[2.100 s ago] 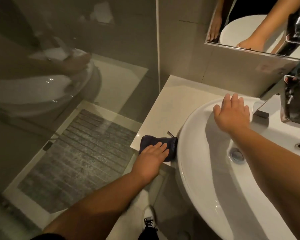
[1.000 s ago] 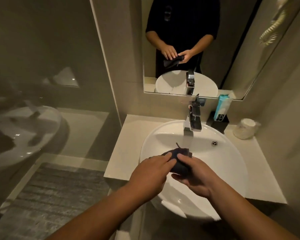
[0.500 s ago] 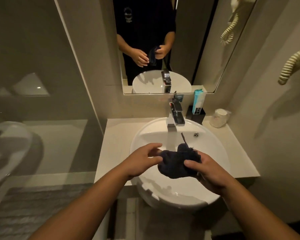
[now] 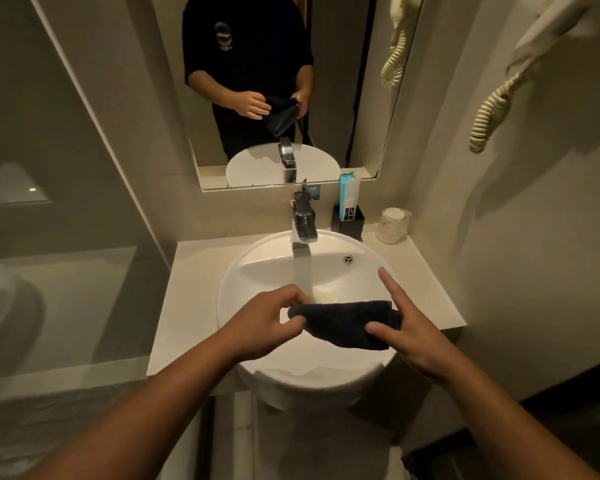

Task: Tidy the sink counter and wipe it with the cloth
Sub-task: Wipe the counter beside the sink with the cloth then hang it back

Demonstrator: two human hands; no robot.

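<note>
A dark blue cloth (image 4: 347,323) is stretched flat between both hands over the front of the white basin (image 4: 257,271). My left hand (image 4: 267,323) pinches its left end. My right hand (image 4: 409,327) holds the right end with thumb under and index finger pointing up. The pale counter (image 4: 191,289) runs around the basin. At the back right stand a black holder (image 4: 349,221) with a teal and white packet (image 4: 347,195) and a wrapped white cup (image 4: 392,226).
A chrome faucet (image 4: 303,225) rises behind the basin, below a wall mirror (image 4: 340,81). A glass partition (image 4: 66,168) borders the counter on the left. A coiled cord (image 4: 489,116) hangs on the right wall.
The cloth went from the counter's left corner to a bunch held over the basin, and it is now spread out between both hands. The view has risen and centred on the sink.
</note>
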